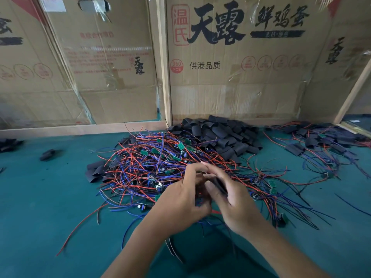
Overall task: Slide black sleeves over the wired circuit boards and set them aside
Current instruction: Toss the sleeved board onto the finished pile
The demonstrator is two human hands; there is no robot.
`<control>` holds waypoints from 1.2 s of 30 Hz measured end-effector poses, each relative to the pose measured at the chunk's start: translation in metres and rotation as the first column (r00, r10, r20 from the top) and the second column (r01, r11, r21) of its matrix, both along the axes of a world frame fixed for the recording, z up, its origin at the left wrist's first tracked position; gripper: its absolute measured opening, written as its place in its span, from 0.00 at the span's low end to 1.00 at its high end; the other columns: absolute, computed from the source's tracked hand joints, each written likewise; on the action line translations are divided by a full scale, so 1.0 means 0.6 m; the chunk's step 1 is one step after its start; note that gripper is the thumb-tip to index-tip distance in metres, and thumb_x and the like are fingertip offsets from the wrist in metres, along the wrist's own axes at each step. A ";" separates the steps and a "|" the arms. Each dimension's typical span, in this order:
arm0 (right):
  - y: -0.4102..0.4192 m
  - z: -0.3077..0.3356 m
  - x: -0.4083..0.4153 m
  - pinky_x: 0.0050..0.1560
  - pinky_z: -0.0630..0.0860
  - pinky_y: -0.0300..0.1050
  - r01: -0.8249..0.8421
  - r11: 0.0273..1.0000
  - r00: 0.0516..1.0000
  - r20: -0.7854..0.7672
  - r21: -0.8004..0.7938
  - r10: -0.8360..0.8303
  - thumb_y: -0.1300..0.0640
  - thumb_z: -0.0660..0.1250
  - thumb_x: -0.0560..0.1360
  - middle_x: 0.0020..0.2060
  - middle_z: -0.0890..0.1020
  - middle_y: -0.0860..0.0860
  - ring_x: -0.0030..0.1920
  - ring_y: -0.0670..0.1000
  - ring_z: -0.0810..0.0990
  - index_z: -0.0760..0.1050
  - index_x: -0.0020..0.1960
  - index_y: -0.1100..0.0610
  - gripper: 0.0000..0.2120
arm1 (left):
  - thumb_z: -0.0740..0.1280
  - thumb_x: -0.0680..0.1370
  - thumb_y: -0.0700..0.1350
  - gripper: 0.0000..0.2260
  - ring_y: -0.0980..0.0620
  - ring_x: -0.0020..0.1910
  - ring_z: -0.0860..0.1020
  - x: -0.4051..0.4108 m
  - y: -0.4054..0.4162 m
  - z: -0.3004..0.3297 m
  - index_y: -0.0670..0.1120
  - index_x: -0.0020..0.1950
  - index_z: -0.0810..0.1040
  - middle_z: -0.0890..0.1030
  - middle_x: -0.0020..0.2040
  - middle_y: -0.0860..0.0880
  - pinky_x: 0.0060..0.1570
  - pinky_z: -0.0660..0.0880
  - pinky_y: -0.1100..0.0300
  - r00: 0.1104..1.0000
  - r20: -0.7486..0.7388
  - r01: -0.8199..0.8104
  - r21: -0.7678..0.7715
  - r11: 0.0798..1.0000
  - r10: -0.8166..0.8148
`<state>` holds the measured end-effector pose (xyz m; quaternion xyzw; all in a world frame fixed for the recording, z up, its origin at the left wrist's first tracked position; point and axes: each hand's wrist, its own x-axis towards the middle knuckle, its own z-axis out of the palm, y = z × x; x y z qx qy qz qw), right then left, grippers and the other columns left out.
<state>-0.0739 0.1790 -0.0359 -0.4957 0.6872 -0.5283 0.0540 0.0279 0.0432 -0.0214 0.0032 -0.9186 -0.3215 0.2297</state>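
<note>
A tangled heap of small green circuit boards with red, blue and black wires (152, 167) lies on the green table. Behind it is a pile of flat black sleeves (220, 135). My two hands meet over the front of the heap. My left hand (180, 203) grips a wired board whose wires hang down below my hands. My right hand (230, 197) pinches a black sleeve (219, 185) against it. The board itself is mostly hidden between my fingers.
Sleeved boards with trailing wires (319, 145) lie at the right. A few loose black sleeves (47, 154) lie at the far left. Taped cardboard walls (230, 87) with wooden strips close off the back. Bare green mat (40, 217) spreads at the front left.
</note>
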 end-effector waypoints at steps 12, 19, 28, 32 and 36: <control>0.022 -0.023 -0.072 0.35 0.77 0.60 0.269 0.963 0.958 -0.105 0.019 -0.266 0.59 0.60 0.81 0.34 0.81 0.55 0.37 0.63 0.81 0.74 0.45 0.42 0.13 | 0.75 0.71 0.48 0.13 0.58 0.37 0.72 0.021 -0.098 -0.016 0.56 0.53 0.79 0.74 0.40 0.55 0.41 0.71 0.60 0.869 0.493 0.114 -0.130 0.985 -0.036; 0.023 -0.023 -0.078 0.25 0.65 0.51 0.294 0.956 0.945 -0.157 0.012 -0.288 0.58 0.61 0.80 0.31 0.80 0.53 0.23 0.53 0.69 0.74 0.45 0.44 0.11 | 0.74 0.75 0.56 0.11 0.60 0.39 0.70 0.007 -0.091 -0.015 0.55 0.53 0.78 0.72 0.43 0.57 0.44 0.71 0.57 0.886 0.464 0.118 -0.255 0.960 0.015; 0.027 -0.026 -0.098 0.30 0.74 0.53 0.422 0.906 0.903 -0.065 -0.042 -0.424 0.57 0.61 0.81 0.29 0.80 0.52 0.29 0.58 0.78 0.75 0.43 0.46 0.10 | 0.67 0.78 0.60 0.12 0.58 0.43 0.76 0.012 -0.090 -0.003 0.56 0.56 0.82 0.75 0.48 0.58 0.45 0.75 0.54 0.983 0.144 -0.080 -0.218 0.973 0.113; 0.030 -0.025 -0.108 0.26 0.62 0.39 0.457 0.886 0.889 -0.003 -0.074 -0.458 0.51 0.62 0.81 0.26 0.73 0.47 0.24 0.46 0.66 0.76 0.42 0.48 0.10 | 0.66 0.77 0.59 0.10 0.58 0.41 0.78 0.012 -0.083 0.012 0.57 0.52 0.84 0.81 0.44 0.55 0.40 0.72 0.65 0.971 -0.077 -0.211 0.168 0.963 0.226; 0.033 -0.012 -0.099 0.31 0.64 0.32 0.410 0.903 0.903 0.199 -0.132 -0.381 0.39 0.61 0.75 0.31 0.74 0.45 0.30 0.43 0.69 0.77 0.50 0.46 0.13 | 0.63 0.83 0.49 0.10 0.53 0.33 0.70 0.011 -0.074 0.026 0.50 0.50 0.85 0.78 0.39 0.45 0.34 0.66 0.58 0.939 -0.185 -0.079 0.703 0.706 0.290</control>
